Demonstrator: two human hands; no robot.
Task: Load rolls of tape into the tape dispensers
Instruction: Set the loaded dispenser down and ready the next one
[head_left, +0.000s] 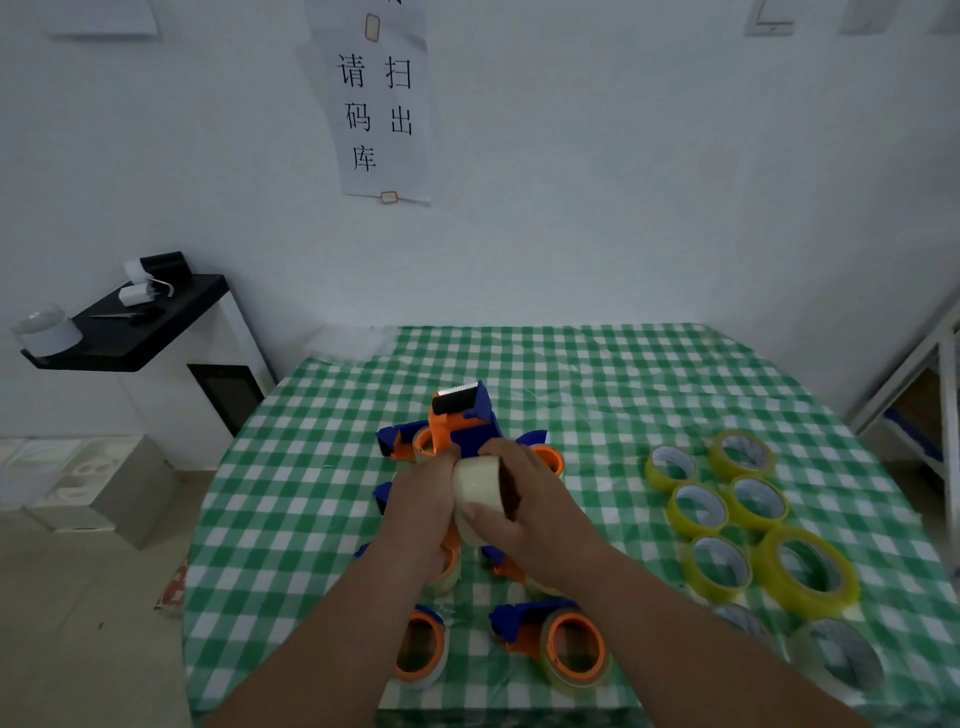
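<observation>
Head camera is showing my right hand (519, 499) gripping the tape roll (475, 499) at table centre while my left hand (426, 499) is clutching the dispenser (460, 421), whose cutter is pointing to twelve o'clock. I am thinking it best to be squaring the roll's core to the hub, then pressing evenly.

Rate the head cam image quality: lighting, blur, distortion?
Head view: dim, flat, bluish light, no hard shadows or glare. Strong wide-angle distortion: the checked tablecloth edges bow and the wall sign leans. Soft overall: the hands, left hand and right hand, and the tape roll they hold are slightly smeared; the yellow tape rolls at right show clearer outlines.
</observation>
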